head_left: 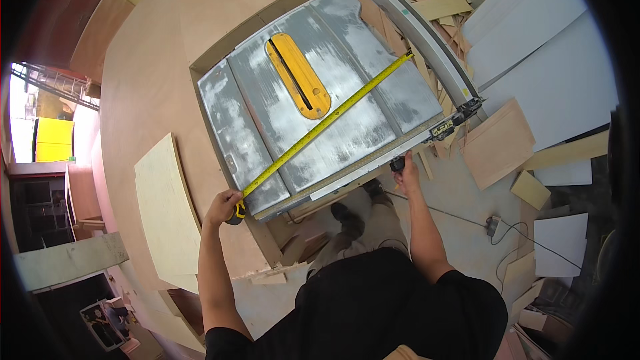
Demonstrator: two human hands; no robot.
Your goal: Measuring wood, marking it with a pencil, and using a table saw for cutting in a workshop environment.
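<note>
My left hand (222, 207) is closed around a yellow and black tape measure (239, 211) at the near left corner of the table saw (347, 133). Its yellow blade (333, 115) runs out diagonally across the grey metal top toward the far right. A yellow insert plate (298, 75) with a dark slot sits in the saw top, beyond the tape. My right hand (407, 176) grips a black knob (398, 163) at the saw's front edge, just below the front rail (353, 177). What the knob is joined to is hidden.
A long rip fence (420, 30) stands along the saw's right side. Wooden panels (153, 87) surround the saw on the left, with a loose pale board (167, 207) on them. Wood offcuts (443, 7) pile up at the far right. A cable (460, 216) crosses the floor near white sheets (560, 243).
</note>
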